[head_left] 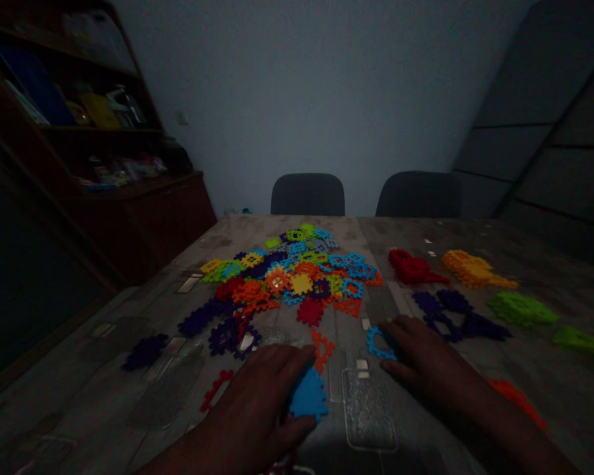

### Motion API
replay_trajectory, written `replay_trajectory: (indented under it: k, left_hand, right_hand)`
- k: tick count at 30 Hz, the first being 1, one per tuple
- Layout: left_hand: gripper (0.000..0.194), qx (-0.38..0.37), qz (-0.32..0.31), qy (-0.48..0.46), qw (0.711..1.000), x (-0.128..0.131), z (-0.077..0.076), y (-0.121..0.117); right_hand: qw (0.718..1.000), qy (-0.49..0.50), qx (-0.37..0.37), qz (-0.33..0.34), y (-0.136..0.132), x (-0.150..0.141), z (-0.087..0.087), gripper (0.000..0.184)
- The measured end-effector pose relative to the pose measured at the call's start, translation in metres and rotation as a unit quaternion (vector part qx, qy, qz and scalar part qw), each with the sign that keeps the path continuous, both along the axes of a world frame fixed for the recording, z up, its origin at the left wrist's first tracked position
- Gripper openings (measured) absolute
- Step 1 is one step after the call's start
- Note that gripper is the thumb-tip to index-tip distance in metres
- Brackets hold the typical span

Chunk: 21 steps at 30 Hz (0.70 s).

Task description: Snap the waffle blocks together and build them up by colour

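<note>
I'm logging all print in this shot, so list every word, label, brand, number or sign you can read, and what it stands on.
No readable text anywhere.
Solid blue toothed plastic piece in the left hand: no lettering visible.
Light-blue toothed plastic frame at the right hand: none visible.
Tall blue flat object on the dark shelves: too dark and blurred to tell.

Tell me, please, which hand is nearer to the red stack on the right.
Right. The right hand lies on the near side of the red stack; the left hand is farther away, toward the lower left.
</note>
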<state>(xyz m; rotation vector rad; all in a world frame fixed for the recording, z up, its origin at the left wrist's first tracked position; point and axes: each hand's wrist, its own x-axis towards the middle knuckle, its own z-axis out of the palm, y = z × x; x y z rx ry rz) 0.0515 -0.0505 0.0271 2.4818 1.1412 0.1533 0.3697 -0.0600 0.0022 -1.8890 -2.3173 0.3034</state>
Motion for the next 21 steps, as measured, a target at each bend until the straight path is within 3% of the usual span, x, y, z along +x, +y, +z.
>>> replay_trajectory:
  k: [4, 12, 18, 21]
  left_hand:
    - [0.093, -0.021, -0.006, 0.022, 1.0, 0.006, 0.005, -0.002]
    - [0.061, -0.003, -0.001, 0.031, 1.0, 0.013, 0.008, 0.0]
    - [0.077, 0.014, 0.034, 0.02, 0.999, 0.007, -0.007, -0.002]
    - [0.076, 0.021, 0.028, 0.029, 0.999, 0.01, -0.007, 0.0]
  right_hand:
    - [0.999, 0.028, 0.008, 0.015, 0.001, 0.0, -0.003, 0.057]
    - [0.999, 0.025, 0.01, -0.019, 0.001, -0.009, -0.001, 0.052]
    - [0.996, 0.039, 0.015, -0.079, 0.003, -0.01, 0.005, 0.052]
    - [0.996, 0.035, 0.028, -0.074, 0.015, -0.004, 0.011, 0.052]
